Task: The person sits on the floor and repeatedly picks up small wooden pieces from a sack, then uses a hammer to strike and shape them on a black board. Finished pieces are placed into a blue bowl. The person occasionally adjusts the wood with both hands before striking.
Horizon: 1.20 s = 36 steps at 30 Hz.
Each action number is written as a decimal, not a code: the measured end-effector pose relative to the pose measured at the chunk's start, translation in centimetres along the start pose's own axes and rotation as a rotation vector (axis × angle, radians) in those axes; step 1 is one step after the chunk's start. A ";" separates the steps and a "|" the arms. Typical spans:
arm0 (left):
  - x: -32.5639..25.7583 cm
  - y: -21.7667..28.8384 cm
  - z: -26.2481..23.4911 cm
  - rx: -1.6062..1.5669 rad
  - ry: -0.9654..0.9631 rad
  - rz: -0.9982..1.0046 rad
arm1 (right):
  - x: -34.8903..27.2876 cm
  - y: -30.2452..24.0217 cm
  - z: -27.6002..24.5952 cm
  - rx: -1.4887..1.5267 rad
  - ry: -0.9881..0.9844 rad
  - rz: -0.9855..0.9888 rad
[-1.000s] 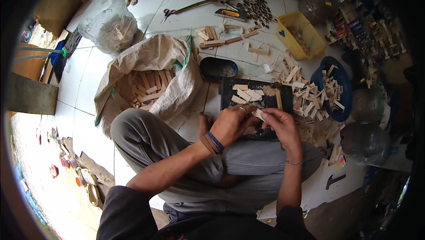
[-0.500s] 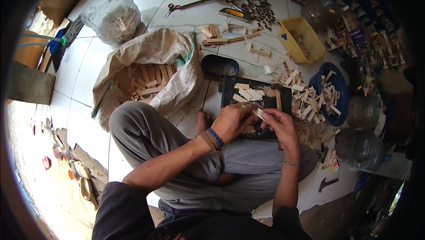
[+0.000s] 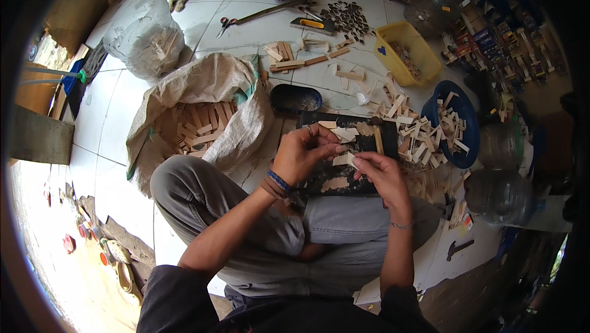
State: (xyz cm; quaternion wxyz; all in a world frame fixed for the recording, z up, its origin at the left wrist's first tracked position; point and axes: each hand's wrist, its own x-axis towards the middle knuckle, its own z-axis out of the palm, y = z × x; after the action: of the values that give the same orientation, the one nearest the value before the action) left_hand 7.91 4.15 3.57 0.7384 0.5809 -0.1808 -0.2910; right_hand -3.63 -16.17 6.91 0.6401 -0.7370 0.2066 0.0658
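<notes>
While I sit cross-legged on the tiled floor point(image 3: 117, 112), my left hand point(image 3: 304, 155) and right hand point(image 3: 378, 176) meet over my lap, both pinched on one small wooden piece point(image 3: 343, 160), pale, flat-cut and short, held just above the black tray point(image 3: 344, 173). On that tray lie a few similar pale offcuts, one beside my right thumb and several at its far edge. To my left, an open woven sack point(image 3: 209, 87) holds a stack of longer wooden slats. Just beyond the tray stands a dark oval dish point(image 3: 295, 98) with a light dusty layer inside. To the right, a blue basin point(image 3: 458, 118) is heaped with short wooden sticks, some spilling onto the floor beside it. Farther off, a yellow tub point(image 3: 402, 47) contains small brownish pieces, too small to tell apart. A clear plastic bag point(image 3: 144, 38) at the far left holds pale scraps.
</notes>
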 end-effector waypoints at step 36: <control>0.3 -2.1 1.1 0.010 -0.101 0.079 | 0.2 0.1 0.6 -0.004 0.003 -0.024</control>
State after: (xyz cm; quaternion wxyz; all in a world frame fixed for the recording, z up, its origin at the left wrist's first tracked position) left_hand 6.99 2.81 1.82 0.7362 0.5617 -0.2419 -0.2897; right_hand -3.40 -15.67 6.67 0.6392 -0.7408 0.1987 0.0572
